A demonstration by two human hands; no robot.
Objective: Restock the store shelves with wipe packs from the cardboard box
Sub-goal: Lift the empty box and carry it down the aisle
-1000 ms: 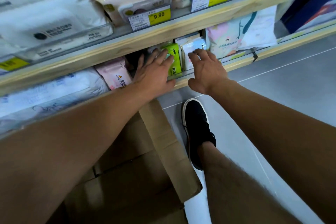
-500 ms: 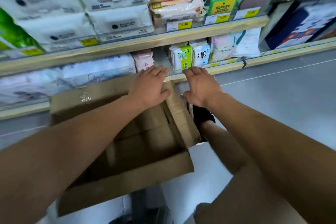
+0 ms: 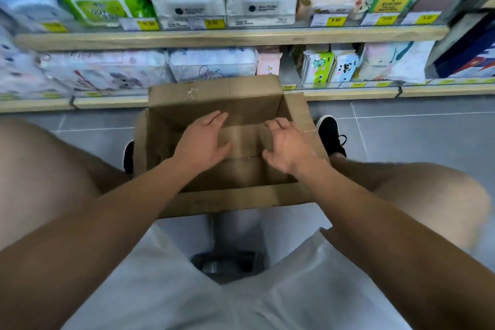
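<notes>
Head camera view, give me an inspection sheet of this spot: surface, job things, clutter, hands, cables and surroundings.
Surface: grey tiled floor; the person's black shoes stand on either side of the box.
Job's things: open cardboard box on the floor before the shelves; only bare cardboard shows inside, no packs seen. Small wipe packs stand on the lower shelf.
Clutter: nothing seen.
Hands: left hand and right hand are over the open box, fingers relaxed, holding nothing.
Cables: nothing seen.
Surroundings: upper shelf carries large white and green packs with yellow price tags; a metal stool base shows below the person.
</notes>
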